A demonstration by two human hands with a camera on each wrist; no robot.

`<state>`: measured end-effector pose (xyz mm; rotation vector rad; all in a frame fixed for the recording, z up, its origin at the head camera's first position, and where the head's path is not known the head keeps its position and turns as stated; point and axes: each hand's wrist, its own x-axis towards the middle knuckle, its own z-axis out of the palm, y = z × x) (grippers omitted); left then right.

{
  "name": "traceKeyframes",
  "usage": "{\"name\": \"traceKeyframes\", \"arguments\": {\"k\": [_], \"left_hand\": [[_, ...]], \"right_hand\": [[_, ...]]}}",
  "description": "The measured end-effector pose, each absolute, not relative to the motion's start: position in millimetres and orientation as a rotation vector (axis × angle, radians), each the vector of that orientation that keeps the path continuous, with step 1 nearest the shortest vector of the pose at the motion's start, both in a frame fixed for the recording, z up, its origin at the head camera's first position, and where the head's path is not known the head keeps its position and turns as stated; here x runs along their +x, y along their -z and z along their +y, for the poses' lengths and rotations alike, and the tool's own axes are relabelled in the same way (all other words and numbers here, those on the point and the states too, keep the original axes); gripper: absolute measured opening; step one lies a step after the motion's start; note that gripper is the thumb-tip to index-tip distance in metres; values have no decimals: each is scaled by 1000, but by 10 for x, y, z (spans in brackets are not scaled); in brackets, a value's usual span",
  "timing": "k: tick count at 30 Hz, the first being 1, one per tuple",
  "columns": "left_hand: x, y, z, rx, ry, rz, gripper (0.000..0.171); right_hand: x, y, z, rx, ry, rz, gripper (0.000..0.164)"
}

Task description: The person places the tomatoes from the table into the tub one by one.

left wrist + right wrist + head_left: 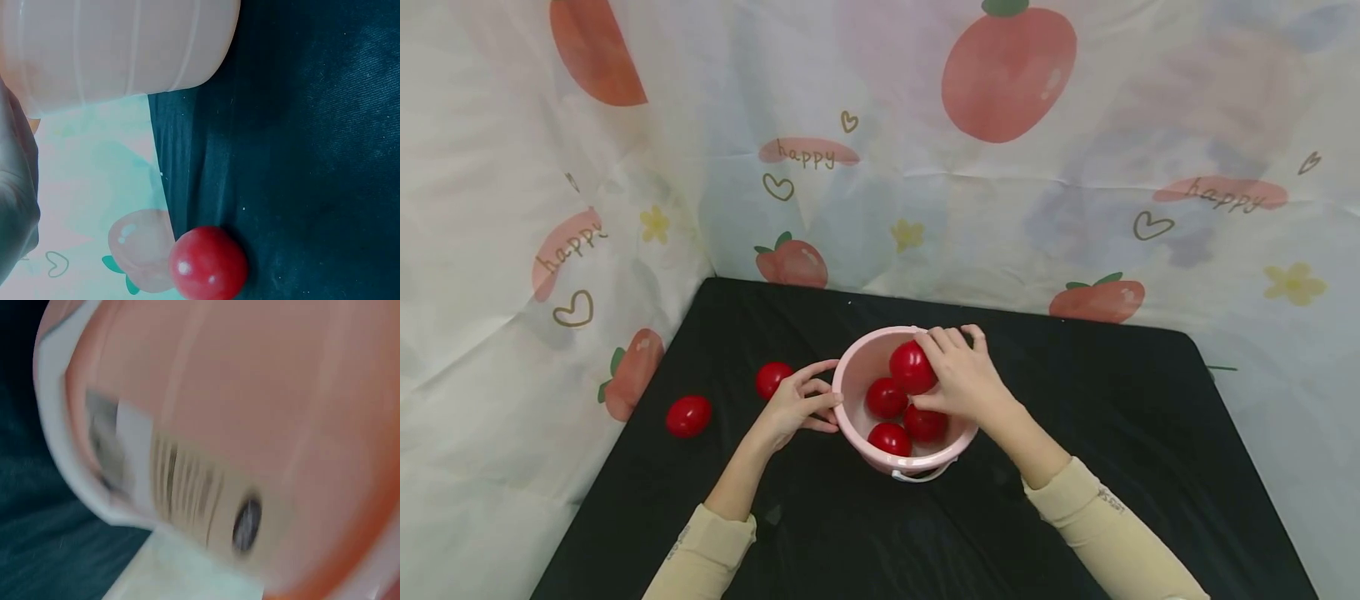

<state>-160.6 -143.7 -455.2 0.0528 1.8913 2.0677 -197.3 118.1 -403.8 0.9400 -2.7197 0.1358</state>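
Red ball (907, 368) just inside the mouth of a pink bucket (863, 367), towards its far side, in the narrowed grip of the right hand (964, 377), with fingertips at the upper right of the ball and thumb below. Lower in the bucket: three smaller-looking red balls, one mid-floor (886, 398), one near the right wall (927, 423), one near the front (889, 439). At the left rim of the bucket: left hand (793, 404), with a wide grip, fingers spread and touching the pink plastic. On the front of the bucket: white handle (927, 477), hanging low; on its outer wall, in the right wrist view, blurred striped label (197, 484). Left of the bucket: nearer loose ball (772, 380), partly behind the left hand, and farther loose ball (688, 416). Beneath the bucket: black-covered bench (1120, 400). Behind the bucket: pale fruit-printed backdrop (887, 92).
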Motion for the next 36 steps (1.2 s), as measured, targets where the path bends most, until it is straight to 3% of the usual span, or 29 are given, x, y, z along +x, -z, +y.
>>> {"name": "traceKeyframes", "arguments": {"k": [17, 36], "left_hand": [[-1606, 4533, -1441, 30, -2040, 1897, 58], [-1600, 4540, -1431, 24, -2034, 1899, 58]], "right_hand": [[-1978, 4400, 693, 1328, 207, -2754, 83], [-1934, 4521, 586, 1433, 487, -2776, 83]]}}
